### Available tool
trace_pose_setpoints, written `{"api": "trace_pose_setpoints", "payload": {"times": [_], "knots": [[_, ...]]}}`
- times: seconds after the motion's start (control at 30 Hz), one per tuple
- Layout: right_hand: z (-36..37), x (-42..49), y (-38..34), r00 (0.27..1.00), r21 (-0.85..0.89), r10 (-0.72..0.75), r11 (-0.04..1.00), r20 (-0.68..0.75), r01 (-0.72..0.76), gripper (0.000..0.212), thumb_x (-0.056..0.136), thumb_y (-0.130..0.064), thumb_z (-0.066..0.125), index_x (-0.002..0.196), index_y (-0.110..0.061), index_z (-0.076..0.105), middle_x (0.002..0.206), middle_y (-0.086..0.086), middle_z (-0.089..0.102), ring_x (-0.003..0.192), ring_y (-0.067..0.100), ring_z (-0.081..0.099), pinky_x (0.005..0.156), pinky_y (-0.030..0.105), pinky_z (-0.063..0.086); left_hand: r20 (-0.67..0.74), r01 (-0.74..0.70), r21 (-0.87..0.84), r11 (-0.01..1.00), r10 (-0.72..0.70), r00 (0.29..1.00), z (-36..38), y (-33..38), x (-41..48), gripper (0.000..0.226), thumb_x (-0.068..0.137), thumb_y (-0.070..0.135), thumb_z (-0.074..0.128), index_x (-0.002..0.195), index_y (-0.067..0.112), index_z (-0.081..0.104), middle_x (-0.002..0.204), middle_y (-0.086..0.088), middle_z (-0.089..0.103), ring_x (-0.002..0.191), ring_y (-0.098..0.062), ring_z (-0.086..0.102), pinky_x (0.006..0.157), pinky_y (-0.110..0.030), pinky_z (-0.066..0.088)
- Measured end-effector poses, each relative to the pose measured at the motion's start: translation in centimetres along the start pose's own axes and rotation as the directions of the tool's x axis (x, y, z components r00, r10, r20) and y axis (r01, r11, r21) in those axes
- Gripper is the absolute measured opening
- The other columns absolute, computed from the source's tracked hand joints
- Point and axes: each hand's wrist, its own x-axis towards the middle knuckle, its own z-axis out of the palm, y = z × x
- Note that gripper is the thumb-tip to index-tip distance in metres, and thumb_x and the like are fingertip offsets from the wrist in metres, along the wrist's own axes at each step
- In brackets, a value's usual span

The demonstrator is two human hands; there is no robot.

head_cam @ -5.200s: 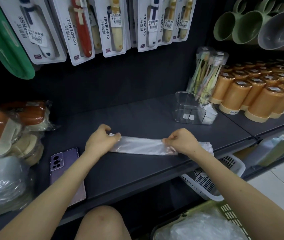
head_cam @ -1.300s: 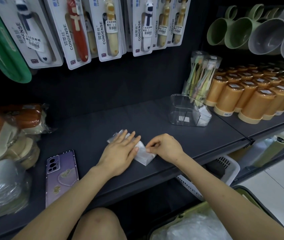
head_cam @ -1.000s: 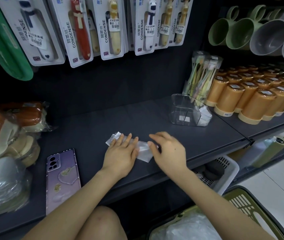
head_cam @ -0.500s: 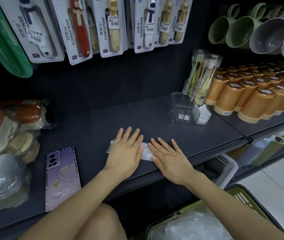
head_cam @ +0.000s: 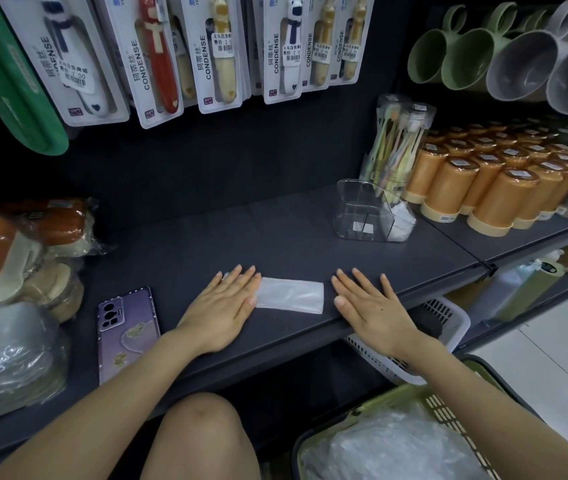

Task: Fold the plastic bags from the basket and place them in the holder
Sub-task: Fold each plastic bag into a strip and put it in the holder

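My left hand lies flat, pinning the left end of the folded translucent plastic bag near the front of the dark grey shelf, with my right hand flat just beside it and empty, so if I lift off carelessly it'll probably spring open.

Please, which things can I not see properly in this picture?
- Head view: the folded bag has its left end hidden under the left hand.
- Head view: the basket is cut by the bottom edge; its loose bags cannot be counted.
- Head view: the white bags in the holder are too small to count.
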Motion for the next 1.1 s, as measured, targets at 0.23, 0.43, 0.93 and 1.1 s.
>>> {"api": "trace_pose_setpoints", "payload": {"times": [0.23, 0.43, 0.93, 1.1], "knots": [[1.3, 1.1, -5.8, 0.806, 0.130, 0.373, 0.926, -0.460, -0.355, 0.043, 0.086, -0.049, 0.050, 0.075, -0.015, 0.074, 0.088, 0.007, 0.065, 0.087, 0.033, 0.059, 0.079, 0.039, 0.042, 0.004, 0.025, -0.040, 0.999, -0.025, 1.000, -0.1, 0.1, -0.2, 0.117, 0.053, 0.077, -0.041, 0.152, 0.025, -0.005, 0.149, 0.018, -0.017, 0.138, 0.001, -0.019, 0.111, -0.019, -0.018], [0.6, 1.5, -6.4, 0.788, 0.440, 0.521, 0.822, -0.328, -0.361, 0.017, 0.087, -0.028, 0.059, 0.076, -0.022, 0.070, 0.089, -0.002, 0.067, 0.092, 0.024, 0.060, 0.076, 0.031, 0.042, -0.066, 0.117, -0.374, 0.920, -0.152, 0.986, -1.5, 1.1, -0.6, 0.059, 0.101, 0.053, 0.014, 0.152, 0.024, 0.012, 0.158, 0.011, 0.006, 0.148, -0.010, -0.002, 0.116, -0.020, -0.005], [-9.4, -1.7, -3.6, 0.960, 0.802, 0.174, 0.592, -0.221, 0.077, 0.022, 0.093, -0.021, 0.062, 0.113, -0.025, 0.052, 0.078, 0.001, 0.067, 0.069, 0.008, 0.062, 0.062, 0.020, 0.043, 0.120, 0.150, -0.937, 0.316, -0.112, 0.986, -6.4, 8.0, 0.3, 0.019, 0.081, -0.006, 0.064, 0.100, -0.002, 0.067, 0.093, -0.013, 0.072, 0.085, -0.023, 0.069, 0.078, -0.036, 0.055], [-5.6, -3.7, -4.9, 0.980, 0.947, 0.196, 0.306, 0.036, -0.096, 0.026, 0.086, -0.021, 0.070, 0.111, -0.013, 0.065, 0.084, 0.003, 0.070, 0.066, 0.011, 0.059, 0.054, 0.023, 0.043, 0.170, 0.179, -0.983, 0.040, -0.159, 0.972, -5.8, 9.5, -0.3, 0.024, 0.084, -0.008, 0.060, 0.107, -0.001, 0.066, 0.096, -0.015, 0.073, 0.084, -0.026, 0.071, 0.072, -0.033, 0.058]]}}
